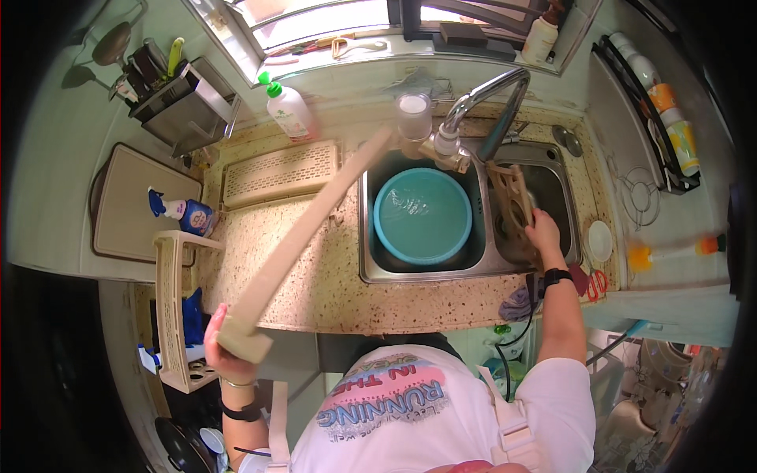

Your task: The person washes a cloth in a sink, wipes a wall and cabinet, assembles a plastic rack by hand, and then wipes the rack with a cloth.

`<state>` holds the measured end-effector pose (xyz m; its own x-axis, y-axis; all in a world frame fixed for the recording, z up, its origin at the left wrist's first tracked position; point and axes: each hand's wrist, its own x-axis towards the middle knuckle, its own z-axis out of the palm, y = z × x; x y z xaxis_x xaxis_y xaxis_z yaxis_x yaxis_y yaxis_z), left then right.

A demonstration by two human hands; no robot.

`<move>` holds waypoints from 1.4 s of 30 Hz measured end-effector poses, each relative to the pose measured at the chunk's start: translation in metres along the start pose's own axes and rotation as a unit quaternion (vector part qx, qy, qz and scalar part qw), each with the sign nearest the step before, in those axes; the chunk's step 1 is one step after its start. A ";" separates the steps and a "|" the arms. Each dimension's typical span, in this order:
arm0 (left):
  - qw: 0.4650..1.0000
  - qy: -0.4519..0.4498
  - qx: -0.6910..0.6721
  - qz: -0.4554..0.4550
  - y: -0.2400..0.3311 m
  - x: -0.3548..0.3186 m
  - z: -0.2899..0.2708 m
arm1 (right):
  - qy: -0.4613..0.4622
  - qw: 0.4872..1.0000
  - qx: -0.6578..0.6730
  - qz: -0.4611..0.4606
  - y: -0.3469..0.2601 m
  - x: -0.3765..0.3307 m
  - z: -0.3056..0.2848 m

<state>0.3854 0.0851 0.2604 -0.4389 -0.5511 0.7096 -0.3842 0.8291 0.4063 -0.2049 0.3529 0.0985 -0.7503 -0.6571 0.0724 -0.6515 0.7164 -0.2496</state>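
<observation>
My left hand (225,347) is closed on the lower end of a long beige bar (311,232), which slants up toward the faucet. A pale yellowish block (246,339) is at that end; I cannot tell whether it is part of the bar or a sponge. My right hand (542,230) grips a beige plastic frame with cutouts (511,197), tilted in the right sink bowl (552,177). Between the hands, a round turquoise basin (378,225) of water sits in the left sink bowl. The chrome faucet (473,98) stands behind it.
A slotted beige tray (276,173) and a pump bottle (288,110) stand at the back left. A blue spray bottle (193,214) and a beige rack piece (169,307) are at the left. Red scissors (597,285) and a purple cloth (516,303) lie near the right front edge.
</observation>
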 end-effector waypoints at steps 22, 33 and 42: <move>0.754 -0.048 -0.322 -0.570 -0.143 -0.121 0.041 | 0.154 0.838 0.513 0.106 -0.041 -0.067 -0.128; 0.818 -0.068 -0.147 -0.552 -0.203 -0.174 0.027 | 0.066 0.730 0.673 -0.099 -0.252 -0.135 -0.150; 0.776 -0.039 -0.202 -0.596 -0.178 -0.162 0.011 | -0.013 0.782 0.595 -0.184 -0.368 -0.076 -0.019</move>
<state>0.5160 0.0262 0.0670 -0.0213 -0.9404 -0.3394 -0.2764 -0.3207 0.9060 0.0898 0.1440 0.2035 -0.5231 -0.7836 0.3353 -0.2455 -0.2382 -0.9397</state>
